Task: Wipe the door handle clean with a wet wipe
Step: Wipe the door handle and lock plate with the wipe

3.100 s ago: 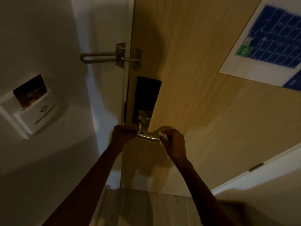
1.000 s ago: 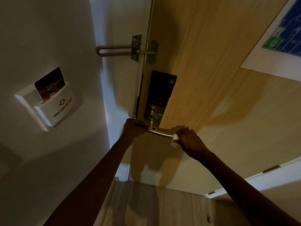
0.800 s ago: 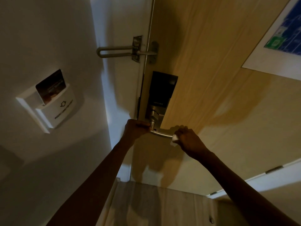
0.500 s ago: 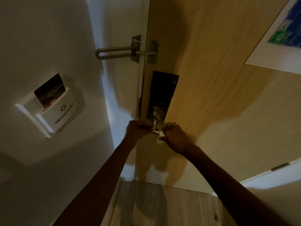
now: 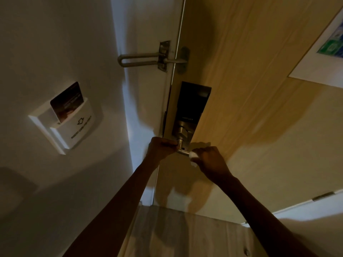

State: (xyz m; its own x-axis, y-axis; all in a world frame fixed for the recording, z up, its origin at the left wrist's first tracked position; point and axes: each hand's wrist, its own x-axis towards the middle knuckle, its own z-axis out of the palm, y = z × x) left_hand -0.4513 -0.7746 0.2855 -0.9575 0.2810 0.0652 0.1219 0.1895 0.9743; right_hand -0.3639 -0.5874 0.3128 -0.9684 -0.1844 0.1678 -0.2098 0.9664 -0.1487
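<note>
Wooden door [image 5: 250, 108] – black lock plate [image 5: 193, 102] near its edge. Door handle [image 5: 182, 151] juts below plate. Left hand [image 5: 160, 148] fisted at handle's pivot end. Right hand [image 5: 210, 158] clenched around handle's free end – white wet wipe [image 5: 193, 155] pinched inside.

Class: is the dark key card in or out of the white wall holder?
In. The dark key card stands in the white wall holder, its top protruding.

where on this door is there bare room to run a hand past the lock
Bare wood lies right of the black lock plate, up to the posted notice. It is crowded at the handle: the left hand grips its base and the right hand presses the wipe there.
</note>
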